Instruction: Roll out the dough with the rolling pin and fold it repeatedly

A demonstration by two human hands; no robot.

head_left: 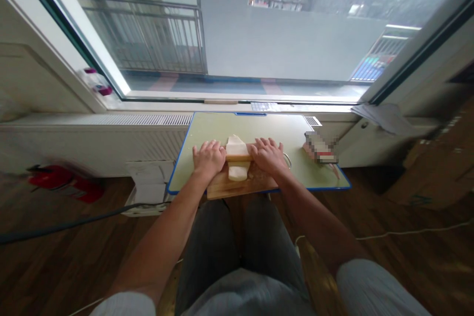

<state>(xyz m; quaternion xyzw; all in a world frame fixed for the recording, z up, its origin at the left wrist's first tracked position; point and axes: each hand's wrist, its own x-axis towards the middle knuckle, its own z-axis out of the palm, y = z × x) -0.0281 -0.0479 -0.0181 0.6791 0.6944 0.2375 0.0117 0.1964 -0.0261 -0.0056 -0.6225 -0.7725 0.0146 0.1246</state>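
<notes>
A wooden rolling pin point(238, 158) lies crosswise over a pale strip of dough point(238, 173). The dough shows on both the far and near sides of the pin. Beneath them is a wooden cutting board point(225, 188), which has a metal ring handle point(288, 160) at its right side. My left hand point(209, 157) is closed over the pin's left end, palm down. Over its right end rests my right hand point(268, 154), also closed on it. Both hands hide the ends of the pin.
The board sits on a small blue-edged table point(207, 126) in front of a window. A blurred-out package point(321, 149) lies at the table's right. A radiator point(159, 143) runs behind, a red fire extinguisher point(70, 182) lies left, and a cardboard box point(437, 163) stands right.
</notes>
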